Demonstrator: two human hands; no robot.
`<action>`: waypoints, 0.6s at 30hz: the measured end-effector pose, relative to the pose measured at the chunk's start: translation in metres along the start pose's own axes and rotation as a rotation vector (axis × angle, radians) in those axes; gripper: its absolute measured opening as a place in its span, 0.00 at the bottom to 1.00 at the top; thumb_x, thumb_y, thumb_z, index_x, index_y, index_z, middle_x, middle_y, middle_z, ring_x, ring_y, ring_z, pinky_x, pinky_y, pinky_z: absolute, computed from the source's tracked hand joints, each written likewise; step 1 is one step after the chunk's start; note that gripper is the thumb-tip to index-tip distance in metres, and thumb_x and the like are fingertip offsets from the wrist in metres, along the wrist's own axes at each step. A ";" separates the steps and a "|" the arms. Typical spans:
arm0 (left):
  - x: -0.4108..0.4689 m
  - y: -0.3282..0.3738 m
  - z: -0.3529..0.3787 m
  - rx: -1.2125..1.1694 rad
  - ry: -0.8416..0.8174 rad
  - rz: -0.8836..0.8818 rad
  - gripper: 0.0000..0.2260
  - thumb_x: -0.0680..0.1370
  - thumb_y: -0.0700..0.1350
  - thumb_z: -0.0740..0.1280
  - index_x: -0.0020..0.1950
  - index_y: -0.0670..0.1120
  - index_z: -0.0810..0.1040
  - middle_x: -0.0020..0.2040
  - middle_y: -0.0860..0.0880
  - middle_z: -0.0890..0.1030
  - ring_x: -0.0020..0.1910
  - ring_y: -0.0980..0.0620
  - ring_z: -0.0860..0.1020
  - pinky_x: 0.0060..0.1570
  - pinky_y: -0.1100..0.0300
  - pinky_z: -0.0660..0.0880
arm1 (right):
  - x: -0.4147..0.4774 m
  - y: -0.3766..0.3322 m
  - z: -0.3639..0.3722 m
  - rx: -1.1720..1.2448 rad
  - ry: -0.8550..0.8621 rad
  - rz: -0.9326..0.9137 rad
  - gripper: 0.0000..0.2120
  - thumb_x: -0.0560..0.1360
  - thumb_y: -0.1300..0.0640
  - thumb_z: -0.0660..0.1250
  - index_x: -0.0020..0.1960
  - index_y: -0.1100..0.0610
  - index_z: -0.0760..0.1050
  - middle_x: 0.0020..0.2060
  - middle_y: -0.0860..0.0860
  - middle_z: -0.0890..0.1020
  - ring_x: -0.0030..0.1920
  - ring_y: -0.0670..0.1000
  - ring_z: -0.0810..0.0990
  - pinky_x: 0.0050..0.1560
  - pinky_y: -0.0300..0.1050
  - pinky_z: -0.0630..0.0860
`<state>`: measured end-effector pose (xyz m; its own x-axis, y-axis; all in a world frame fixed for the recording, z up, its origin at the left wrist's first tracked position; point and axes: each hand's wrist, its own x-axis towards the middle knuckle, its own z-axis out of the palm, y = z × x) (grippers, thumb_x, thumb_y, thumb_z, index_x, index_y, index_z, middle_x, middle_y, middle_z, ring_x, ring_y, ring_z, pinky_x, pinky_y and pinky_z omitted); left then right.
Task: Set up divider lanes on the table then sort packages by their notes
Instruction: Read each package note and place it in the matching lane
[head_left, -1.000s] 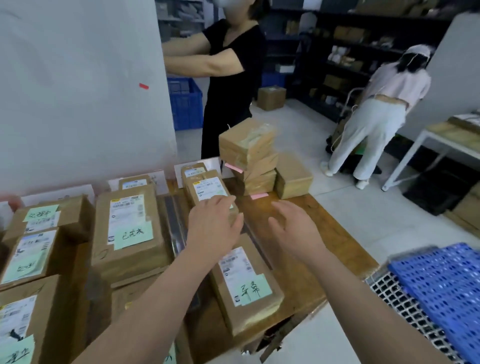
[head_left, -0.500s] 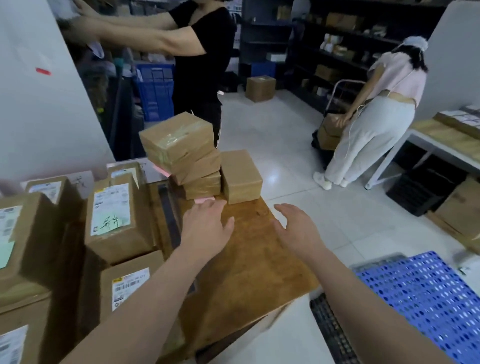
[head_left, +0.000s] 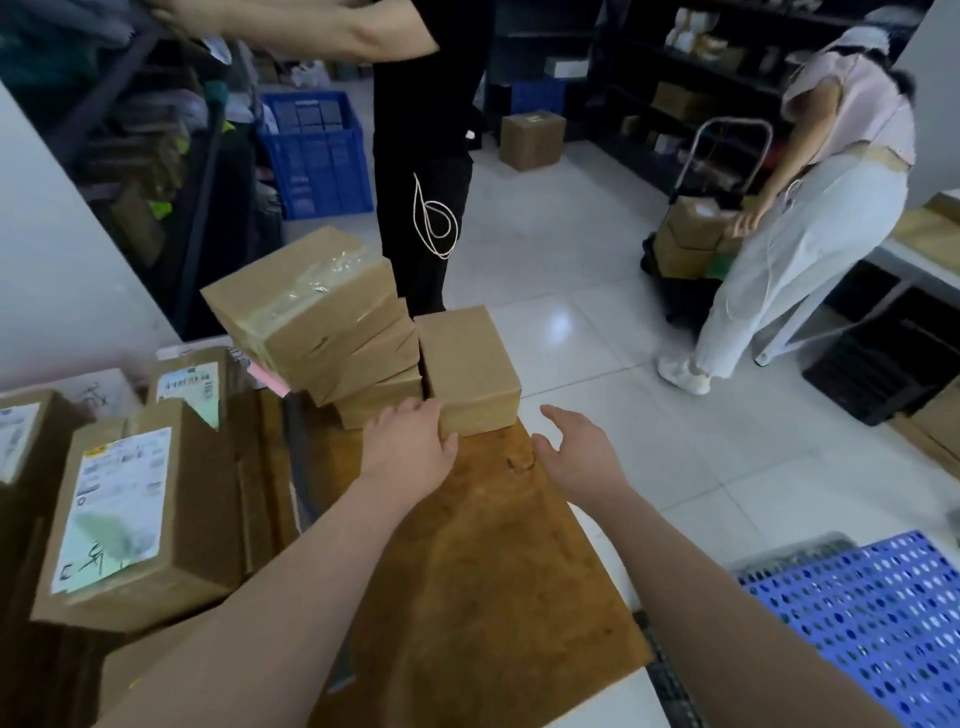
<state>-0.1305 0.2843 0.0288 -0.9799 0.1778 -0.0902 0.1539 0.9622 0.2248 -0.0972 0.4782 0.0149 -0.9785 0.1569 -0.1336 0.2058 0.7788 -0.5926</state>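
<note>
As both hands are closing in on the far end of the table (head_left: 483, 561), the left hand (head_left: 410, 449) is now touching the single box (head_left: 467, 369).

Fingers spread and gripping nothing yet, the right hand (head_left: 576, 452) is hovering just beside it — a pickup for sorting seems to be starting. A leaning stack (head_left: 322, 322) is crowding the box's left side, labelled packages (head_left: 130, 514) are filling the lanes, and a person in black (head_left: 421, 156) is standing close behind.
</note>
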 end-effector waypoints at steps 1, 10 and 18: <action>0.009 0.001 0.003 -0.002 -0.012 -0.020 0.23 0.80 0.55 0.59 0.74 0.49 0.66 0.67 0.46 0.74 0.65 0.44 0.72 0.63 0.47 0.70 | 0.011 0.001 0.001 0.012 -0.013 0.006 0.24 0.80 0.49 0.58 0.75 0.54 0.63 0.71 0.50 0.70 0.68 0.52 0.70 0.68 0.47 0.66; 0.088 0.014 0.042 -0.225 -0.127 -0.198 0.24 0.82 0.52 0.60 0.77 0.49 0.60 0.68 0.42 0.72 0.64 0.42 0.74 0.62 0.49 0.72 | 0.126 0.022 0.022 0.092 -0.213 0.005 0.27 0.81 0.51 0.59 0.77 0.58 0.58 0.73 0.54 0.68 0.71 0.54 0.67 0.69 0.48 0.65; 0.090 0.041 0.069 -0.482 -0.118 -0.448 0.34 0.79 0.63 0.58 0.80 0.47 0.53 0.76 0.40 0.61 0.71 0.39 0.67 0.67 0.48 0.67 | 0.137 0.052 0.025 0.355 -0.267 0.005 0.12 0.79 0.54 0.61 0.57 0.59 0.76 0.51 0.53 0.81 0.52 0.54 0.79 0.55 0.52 0.78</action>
<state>-0.2040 0.3542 -0.0376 -0.9112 -0.1702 -0.3752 -0.3658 0.7533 0.5466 -0.2199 0.5251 -0.0537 -0.9499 -0.0390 -0.3102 0.2472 0.5142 -0.8213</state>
